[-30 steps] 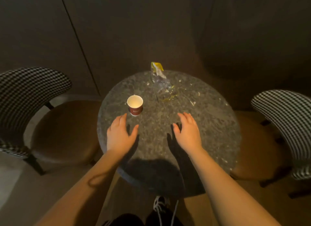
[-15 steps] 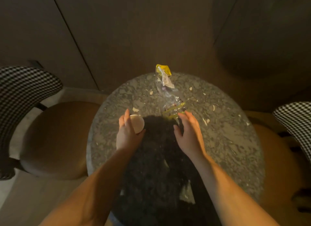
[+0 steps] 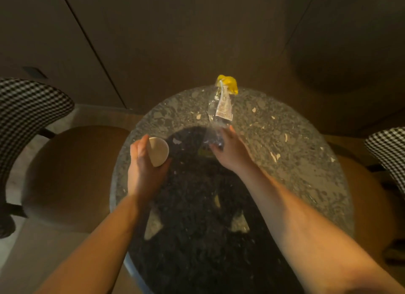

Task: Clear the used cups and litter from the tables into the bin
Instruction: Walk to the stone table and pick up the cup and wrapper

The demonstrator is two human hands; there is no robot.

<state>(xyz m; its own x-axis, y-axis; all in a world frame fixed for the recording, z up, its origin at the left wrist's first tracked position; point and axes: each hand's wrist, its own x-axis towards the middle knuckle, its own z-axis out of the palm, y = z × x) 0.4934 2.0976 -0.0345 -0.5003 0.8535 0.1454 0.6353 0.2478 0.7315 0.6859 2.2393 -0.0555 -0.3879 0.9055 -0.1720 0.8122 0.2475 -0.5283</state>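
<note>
A small paper cup (image 3: pixel 158 151) with a white inside stands on the left part of the round speckled stone table (image 3: pixel 285 162). My left hand (image 3: pixel 143 166) grips it, fingers and thumb curled round its side. A crumpled clear plastic wrapper (image 3: pixel 221 109) with a yellow end and a printed label lies across the far middle of the table. My right hand (image 3: pixel 231 152) is on the wrapper's near end, thumb and fingers closing on it. My shadow darkens the table's near half.
A chair with a brown seat (image 3: pixel 72 173) and a checked backrest (image 3: pixel 24 118) stands to the left of the table. Another checked chair (image 3: pixel 388 153) stands at the right. A dark panelled wall (image 3: pixel 175 41) lies behind the table. Pale floor shows at lower left.
Both hands reached forward from the table's near part. The left hand closed round the cup, and the right hand came onto the wrapper's near end. The camera moved closer over the table.
</note>
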